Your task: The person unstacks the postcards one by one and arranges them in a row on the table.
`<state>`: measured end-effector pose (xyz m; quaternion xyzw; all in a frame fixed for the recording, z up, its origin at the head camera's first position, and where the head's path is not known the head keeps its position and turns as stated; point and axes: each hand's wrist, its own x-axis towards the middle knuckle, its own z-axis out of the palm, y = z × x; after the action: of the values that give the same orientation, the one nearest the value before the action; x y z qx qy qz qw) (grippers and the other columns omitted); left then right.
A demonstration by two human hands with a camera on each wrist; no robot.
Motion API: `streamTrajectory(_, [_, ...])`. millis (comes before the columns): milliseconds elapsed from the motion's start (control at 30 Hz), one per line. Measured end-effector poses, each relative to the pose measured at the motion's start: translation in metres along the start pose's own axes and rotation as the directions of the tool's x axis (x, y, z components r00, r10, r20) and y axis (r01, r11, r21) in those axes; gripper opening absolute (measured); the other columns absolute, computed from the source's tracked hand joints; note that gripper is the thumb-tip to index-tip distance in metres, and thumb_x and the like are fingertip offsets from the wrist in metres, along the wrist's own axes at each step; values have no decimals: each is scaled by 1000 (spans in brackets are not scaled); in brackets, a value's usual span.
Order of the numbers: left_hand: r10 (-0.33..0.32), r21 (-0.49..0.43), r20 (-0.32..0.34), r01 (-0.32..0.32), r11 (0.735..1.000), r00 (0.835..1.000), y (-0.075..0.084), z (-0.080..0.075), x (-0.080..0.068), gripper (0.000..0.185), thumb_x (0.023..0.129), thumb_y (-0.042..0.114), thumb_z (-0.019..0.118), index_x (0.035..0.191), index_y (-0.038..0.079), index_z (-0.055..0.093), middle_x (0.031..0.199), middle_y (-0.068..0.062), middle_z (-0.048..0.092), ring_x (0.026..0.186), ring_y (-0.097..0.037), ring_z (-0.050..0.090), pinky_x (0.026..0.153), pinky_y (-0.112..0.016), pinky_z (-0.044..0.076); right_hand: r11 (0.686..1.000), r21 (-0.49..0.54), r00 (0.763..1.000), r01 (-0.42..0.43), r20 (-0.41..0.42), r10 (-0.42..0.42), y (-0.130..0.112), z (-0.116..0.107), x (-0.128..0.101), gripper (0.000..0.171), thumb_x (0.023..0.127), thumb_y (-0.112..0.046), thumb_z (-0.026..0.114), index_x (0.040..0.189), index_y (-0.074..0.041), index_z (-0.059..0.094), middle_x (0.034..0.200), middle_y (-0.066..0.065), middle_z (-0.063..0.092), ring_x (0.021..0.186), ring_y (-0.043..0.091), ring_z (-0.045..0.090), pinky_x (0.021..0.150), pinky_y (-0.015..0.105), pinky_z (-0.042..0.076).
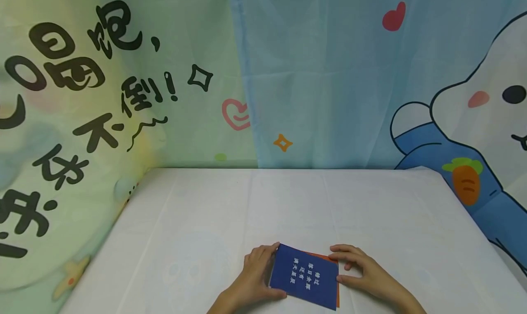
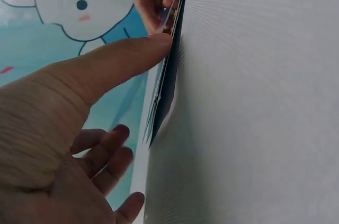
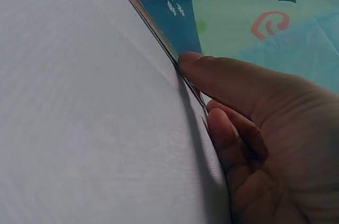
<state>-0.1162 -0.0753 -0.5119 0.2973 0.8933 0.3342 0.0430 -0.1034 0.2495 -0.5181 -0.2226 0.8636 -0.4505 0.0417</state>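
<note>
A thin stack of cards lies flat on the white table near its front edge. The top card is dark blue with white characters, and an orange card peeks out beneath it. My left hand rests against the stack's left edge, index fingertip at the far corner and thumb at the near corner. In the left wrist view the straight thumb presses the stack's side. My right hand touches the right edge. Its thumb butts against the stack, the other fingers loosely curled on the cloth.
A printed fabric backdrop with a cartoon rabbit and black characters hangs behind the table and wraps both sides. White cloth stretches bare beyond the stack up to the far edge.
</note>
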Motion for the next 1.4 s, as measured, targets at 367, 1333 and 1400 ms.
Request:
streamTrajectory(367, [-51, -95, -6, 50, 994, 999, -1, -1, 5, 95, 74, 38, 85, 150, 8, 36, 98, 14, 58, 87, 0, 48, 89, -33, 36, 989, 127, 993, 81, -92, -70, 4, 4, 3, 34, 87, -9, 72, 120, -5, 64, 119, 18, 58, 89, 8, 59, 73, 21, 51])
streamTrajectory(1333, [-138, -286, -35, 122, 950, 990, 2, -4, 10, 79, 76, 24, 84, 143, 10, 45, 82, 13, 53, 67, 1, 47, 62, -17, 41, 952, 288, 959, 106, -284, -21, 6, 7, 3, 38, 86, 8, 67, 123, 9, 60, 95, 6, 68, 82, 8, 66, 71, 22, 55])
streamTrajectory(1400, [-156, -288, -26, 142, 947, 987, 2, -4, 10, 77, 77, 25, 84, 142, 11, 47, 80, 13, 52, 67, 1, 46, 62, -17, 40, 959, 266, 956, 98, -292, -17, 5, 8, 3, 37, 85, 7, 68, 122, 7, 61, 94, 4, 68, 81, 8, 66, 70, 22, 55])
